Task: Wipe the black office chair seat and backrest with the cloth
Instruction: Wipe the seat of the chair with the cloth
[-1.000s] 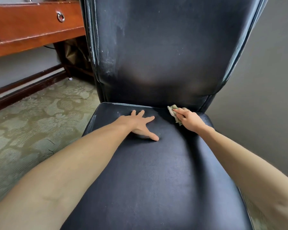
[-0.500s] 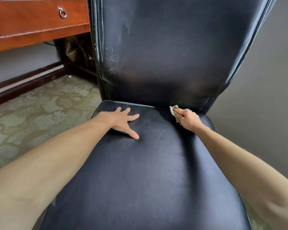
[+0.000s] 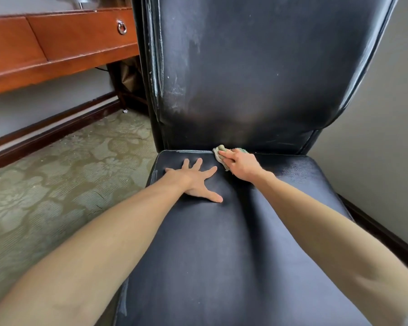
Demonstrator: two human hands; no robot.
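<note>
The right hand (image 3: 243, 167) has slid the cloth (image 3: 219, 151) leftward along the rear seam of the seat (image 3: 222, 255), just below the backrest (image 3: 257, 67), fingers curled around it. The left hand (image 3: 193, 182) lies flat beside it, fingers splayed. Soft and light, the cloth likely handles best bunched.

Soft, diffuse light, moderately bright. Dull sheen on black leather backrest (image 3: 257, 67); faint shadows on black padded seat (image 3: 222, 243). Wide-angle bending at edges.
</note>
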